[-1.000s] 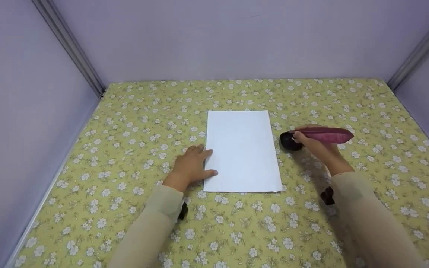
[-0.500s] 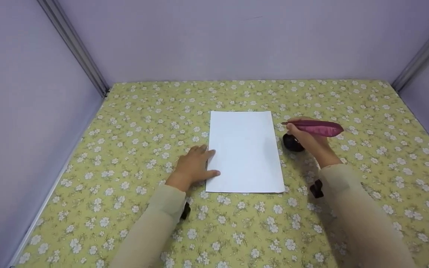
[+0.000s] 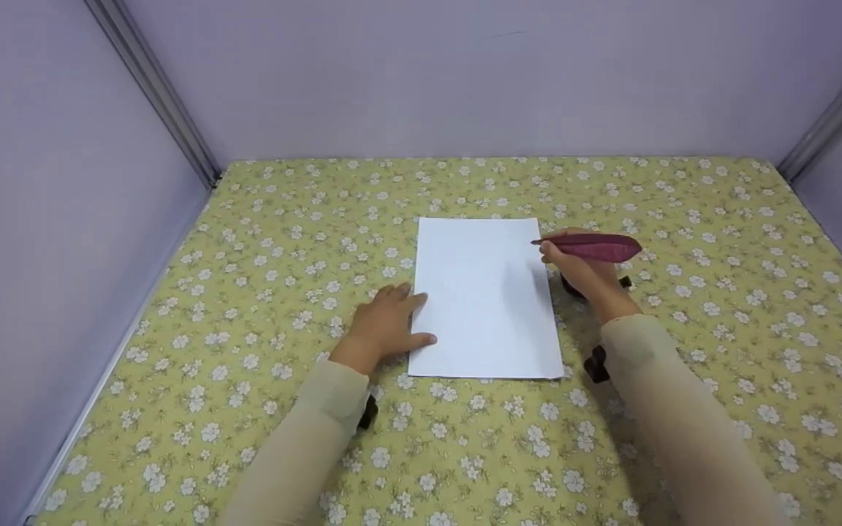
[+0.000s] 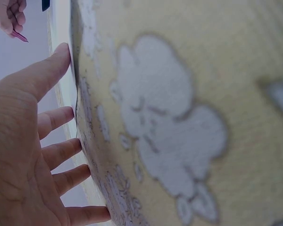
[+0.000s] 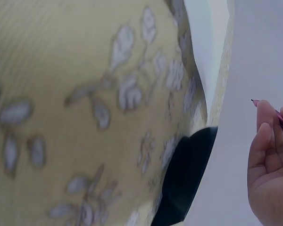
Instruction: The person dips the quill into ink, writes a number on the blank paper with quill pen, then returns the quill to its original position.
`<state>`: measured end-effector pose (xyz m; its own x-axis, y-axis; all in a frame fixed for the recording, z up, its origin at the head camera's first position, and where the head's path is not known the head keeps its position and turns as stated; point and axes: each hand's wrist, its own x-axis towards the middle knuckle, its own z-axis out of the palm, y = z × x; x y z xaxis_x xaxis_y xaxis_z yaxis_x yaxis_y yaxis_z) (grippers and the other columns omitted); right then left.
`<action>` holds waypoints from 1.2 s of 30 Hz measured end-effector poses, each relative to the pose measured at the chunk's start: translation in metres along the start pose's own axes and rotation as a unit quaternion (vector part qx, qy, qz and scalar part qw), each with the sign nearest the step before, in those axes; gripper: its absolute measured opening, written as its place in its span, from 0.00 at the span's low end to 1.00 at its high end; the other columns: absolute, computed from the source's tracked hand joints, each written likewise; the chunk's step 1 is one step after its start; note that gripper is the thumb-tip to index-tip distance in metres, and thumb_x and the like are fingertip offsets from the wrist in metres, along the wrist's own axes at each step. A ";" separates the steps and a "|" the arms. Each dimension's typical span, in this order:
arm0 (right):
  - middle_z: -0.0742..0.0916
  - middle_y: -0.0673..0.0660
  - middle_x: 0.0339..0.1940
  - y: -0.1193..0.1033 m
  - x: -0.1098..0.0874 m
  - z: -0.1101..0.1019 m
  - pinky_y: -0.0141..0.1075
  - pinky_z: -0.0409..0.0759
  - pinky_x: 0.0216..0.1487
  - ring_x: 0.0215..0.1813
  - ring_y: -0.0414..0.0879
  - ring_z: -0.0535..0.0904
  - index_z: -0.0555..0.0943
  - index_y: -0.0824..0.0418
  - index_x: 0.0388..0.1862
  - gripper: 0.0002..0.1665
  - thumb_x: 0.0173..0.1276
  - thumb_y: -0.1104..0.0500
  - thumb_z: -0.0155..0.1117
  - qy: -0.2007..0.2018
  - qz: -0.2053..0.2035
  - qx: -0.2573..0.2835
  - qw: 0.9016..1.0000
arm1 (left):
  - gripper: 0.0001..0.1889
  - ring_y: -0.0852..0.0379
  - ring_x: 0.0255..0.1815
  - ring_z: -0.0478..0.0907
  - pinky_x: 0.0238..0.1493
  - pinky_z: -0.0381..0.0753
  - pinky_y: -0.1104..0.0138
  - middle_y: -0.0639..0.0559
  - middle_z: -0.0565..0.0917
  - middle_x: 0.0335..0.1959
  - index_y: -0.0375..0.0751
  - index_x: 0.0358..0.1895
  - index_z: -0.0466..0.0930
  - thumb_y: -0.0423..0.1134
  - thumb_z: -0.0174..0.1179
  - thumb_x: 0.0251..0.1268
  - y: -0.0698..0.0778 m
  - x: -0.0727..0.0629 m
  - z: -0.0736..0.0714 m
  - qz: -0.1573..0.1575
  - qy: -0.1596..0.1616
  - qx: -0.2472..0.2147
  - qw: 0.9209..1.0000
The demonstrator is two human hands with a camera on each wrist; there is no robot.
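Note:
In the head view my left hand (image 3: 383, 325) lies with fingers spread at the left edge of a blank white sheet of paper (image 3: 476, 307), thumb and index fingertip resting on it. The left wrist view shows the fingers (image 4: 61, 157) straight, their tips along the paper's edge. My right hand (image 3: 585, 274) pinches a dark pink feather quill pen (image 3: 600, 248) near its nib. The nib points left, over the paper's upper right edge, and the right wrist view shows it raised. A round black pot (image 3: 573, 287) stands right of the paper, partly hidden under the right hand.
A yellow cloth with white flowers (image 3: 304, 241) covers the table. Pale panels (image 3: 406, 80) rise behind it and at both sides, with grey metal posts (image 3: 165, 95) at the corners. A small dark device (image 3: 596, 365) sits under the right wrist.
My right hand has lifted the quill pen away from the black pot and carried it left to the paper's right edge. My left hand has stayed on the paper.

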<state>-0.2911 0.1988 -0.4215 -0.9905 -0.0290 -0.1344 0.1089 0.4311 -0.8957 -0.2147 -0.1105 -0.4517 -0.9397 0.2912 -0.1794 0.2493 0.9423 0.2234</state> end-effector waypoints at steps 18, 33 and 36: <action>0.84 0.67 0.46 -0.001 0.009 0.033 0.37 0.77 0.46 0.41 0.48 0.83 0.78 0.70 0.51 0.16 0.71 0.60 0.56 -0.024 -0.032 0.042 0.998 | 0.41 0.45 0.73 0.52 0.63 0.62 0.43 0.47 0.57 0.74 0.54 0.73 0.60 0.66 0.57 0.58 0.000 0.001 0.000 -0.004 -0.002 0.001 1.000; 0.85 0.57 0.36 0.003 0.009 0.044 0.31 0.77 0.38 0.34 0.43 0.81 0.80 0.72 0.48 0.15 0.66 0.63 0.61 -0.028 -0.038 0.038 0.998 | 0.42 0.45 0.73 0.52 0.63 0.61 0.43 0.47 0.57 0.74 0.55 0.73 0.59 0.68 0.56 0.58 0.000 0.002 0.001 -0.005 -0.006 0.004 1.000; 0.85 0.60 0.37 0.003 0.009 0.046 0.31 0.77 0.37 0.34 0.44 0.81 0.80 0.72 0.48 0.15 0.66 0.63 0.62 -0.037 -0.044 0.028 0.998 | 0.42 0.44 0.73 0.52 0.63 0.62 0.43 0.47 0.57 0.74 0.55 0.73 0.59 0.68 0.56 0.57 -0.001 0.003 0.001 -0.005 -0.006 0.005 1.000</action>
<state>-0.2956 0.1584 -0.4452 -0.9879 -0.1310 -0.0831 0.0286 0.3722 -0.9277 -0.2171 -0.1105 -0.4537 -0.9393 0.2841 -0.1923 0.2427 0.9465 0.2129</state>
